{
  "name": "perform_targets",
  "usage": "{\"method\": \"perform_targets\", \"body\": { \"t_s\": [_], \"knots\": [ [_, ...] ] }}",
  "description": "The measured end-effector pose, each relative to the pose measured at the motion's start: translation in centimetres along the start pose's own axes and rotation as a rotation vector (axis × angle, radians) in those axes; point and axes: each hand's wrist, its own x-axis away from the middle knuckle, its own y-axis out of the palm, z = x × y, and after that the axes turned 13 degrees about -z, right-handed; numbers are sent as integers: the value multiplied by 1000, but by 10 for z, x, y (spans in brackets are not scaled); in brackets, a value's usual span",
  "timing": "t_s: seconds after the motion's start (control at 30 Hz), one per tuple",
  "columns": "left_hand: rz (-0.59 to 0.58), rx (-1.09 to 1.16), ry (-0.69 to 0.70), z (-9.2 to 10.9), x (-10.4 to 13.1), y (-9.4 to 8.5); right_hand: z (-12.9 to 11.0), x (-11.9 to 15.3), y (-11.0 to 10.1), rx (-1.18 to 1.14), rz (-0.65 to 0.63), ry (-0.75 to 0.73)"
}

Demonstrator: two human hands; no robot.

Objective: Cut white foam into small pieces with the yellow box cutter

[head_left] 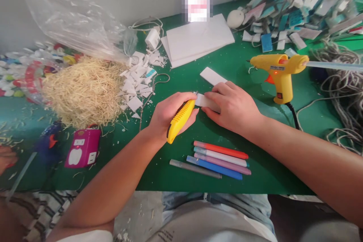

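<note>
In the head view, your left hand [167, 111] has its fingers clamped on a yellow cutter [180, 121]; your right hand [236, 107] has its fingers clamped on a white strip [201, 100], pinning it just beyond the cutter's front end; another white piece [212, 76] lies just past the right fingers. The strip looks like foam board: probably light, fairly stiff, easily dented or snapped; press its broad face down on the bench [159, 174] with your fingertips clear of the blade side; the cutter looks like light plastic, and its ribbed back should resist slipping, so hold it there. Nearer you than the fingers lie capped markers [218, 155], smooth and apt to roll; right of them stands a glue gun [283, 77], its small label unreadable; well left, a magenta box [83, 147] shows a white apple shape, its lettering too small to read.
</note>
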Motion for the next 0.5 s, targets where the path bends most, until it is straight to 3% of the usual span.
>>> {"method": "perform_targets", "body": {
  "t_s": [0.33, 0.5],
  "knots": [
    [78, 227, -130, 1, -9, 12, -1, -4, 1, -27, -1, -14],
    [113, 163, -105, -2, -12, 16, -3, -4, 1, -31, -3, -12]
  ]
}}
